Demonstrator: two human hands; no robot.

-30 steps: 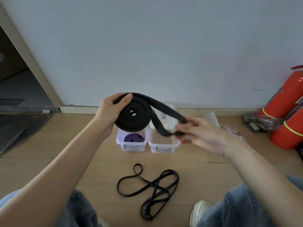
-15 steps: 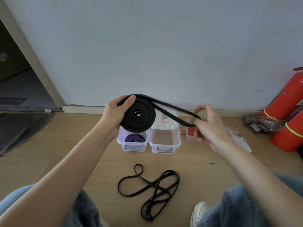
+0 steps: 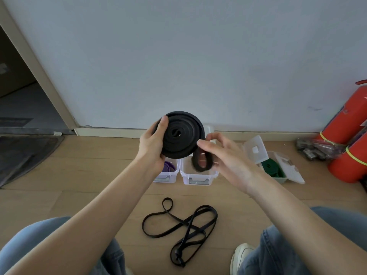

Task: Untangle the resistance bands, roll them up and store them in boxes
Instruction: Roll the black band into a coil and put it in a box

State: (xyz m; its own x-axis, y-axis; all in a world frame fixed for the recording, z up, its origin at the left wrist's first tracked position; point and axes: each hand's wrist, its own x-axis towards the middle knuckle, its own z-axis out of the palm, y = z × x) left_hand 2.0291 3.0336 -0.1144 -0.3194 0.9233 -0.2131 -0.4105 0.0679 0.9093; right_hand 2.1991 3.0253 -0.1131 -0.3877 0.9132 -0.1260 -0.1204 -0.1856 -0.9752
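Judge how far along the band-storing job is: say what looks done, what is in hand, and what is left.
Done: a purple band and a green band lie rolled in their boxes. In hand: the left hand grips a nearly complete black roll while the right hand guides its short loose tail. Left: storing it, perhaps in the empty box, then untangling the thin black bands on the floor.

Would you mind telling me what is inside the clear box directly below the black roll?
The clear box looks empty where visible, but the band's loose end and right hand cover its far part.
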